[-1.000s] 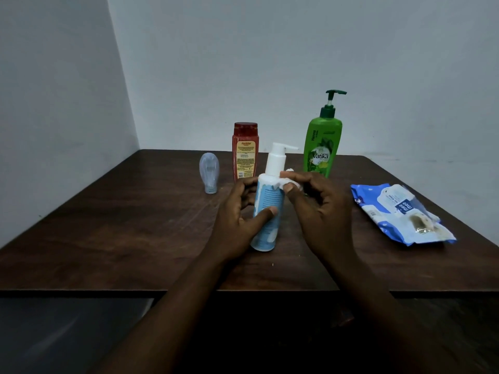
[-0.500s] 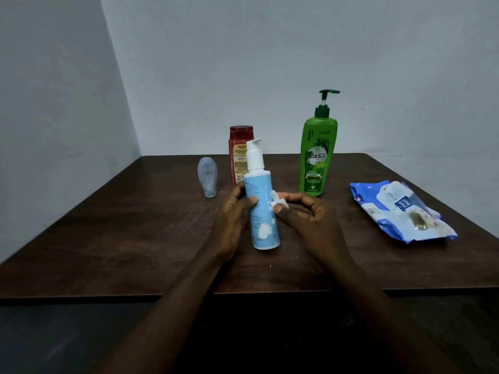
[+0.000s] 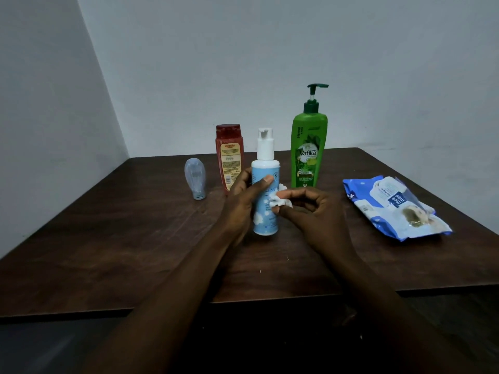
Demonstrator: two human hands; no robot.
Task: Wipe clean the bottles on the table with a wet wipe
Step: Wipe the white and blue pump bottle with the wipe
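The left hand [image 3: 243, 201] wraps the blue pump bottle [image 3: 266, 220], upright at mid-tabletop [image 3: 135, 238]. The right hand [image 3: 316, 211] pinches a balled wet wipe [image 3: 280, 202] against its label. A hard sideways rub could tip it into the red bottle [image 3: 229, 157] close behind. The bottles are opaque (fill unknowable), and the wipes pack [image 3: 391, 209] seems open-flapped.

Left hand [image 3: 240, 201] grips blue bottle [image 3: 265, 201]; right hand [image 3: 316, 214] presses wipe [image 3: 280, 202] on it
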